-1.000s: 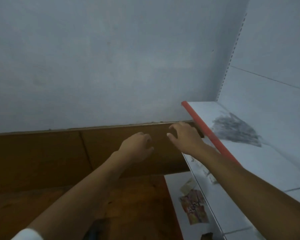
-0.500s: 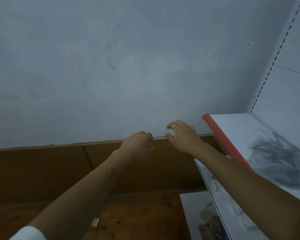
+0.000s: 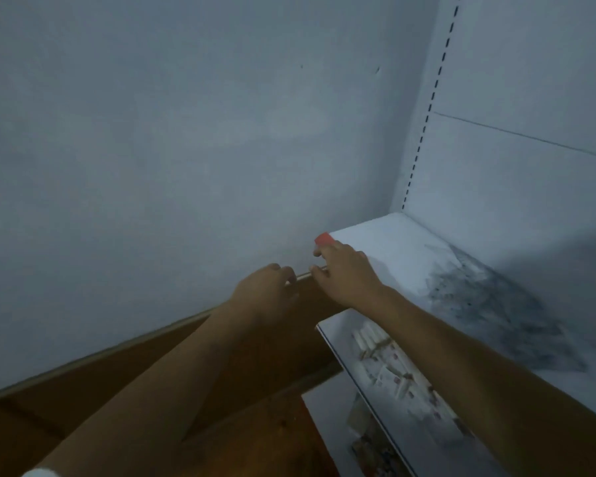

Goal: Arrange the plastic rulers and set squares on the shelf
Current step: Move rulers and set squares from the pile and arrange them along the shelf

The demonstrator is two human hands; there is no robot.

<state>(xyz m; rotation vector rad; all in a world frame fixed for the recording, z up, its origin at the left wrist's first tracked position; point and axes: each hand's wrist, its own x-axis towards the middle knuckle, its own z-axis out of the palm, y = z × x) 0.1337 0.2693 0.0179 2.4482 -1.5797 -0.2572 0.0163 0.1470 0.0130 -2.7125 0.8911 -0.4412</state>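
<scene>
Rulers and set squares cannot be made out; blurred small white items [image 3: 386, 359] lie on a lower white shelf [image 3: 327, 330], and no writing is legible. Above it, a white metal shelf [image 3: 393, 242] with a red front edge [image 3: 323, 239] carries a dark grey smudge [image 3: 489, 297]. Behind stand a pale grey wall [image 3: 186, 149] and brown wooden panelling [image 3: 93, 383]. The right hand [image 3: 344, 273] rests at the red edge, fingers loosely curled. The left hand [image 3: 265, 287] has curled fingers; whether either hand holds anything cannot be told.
</scene>
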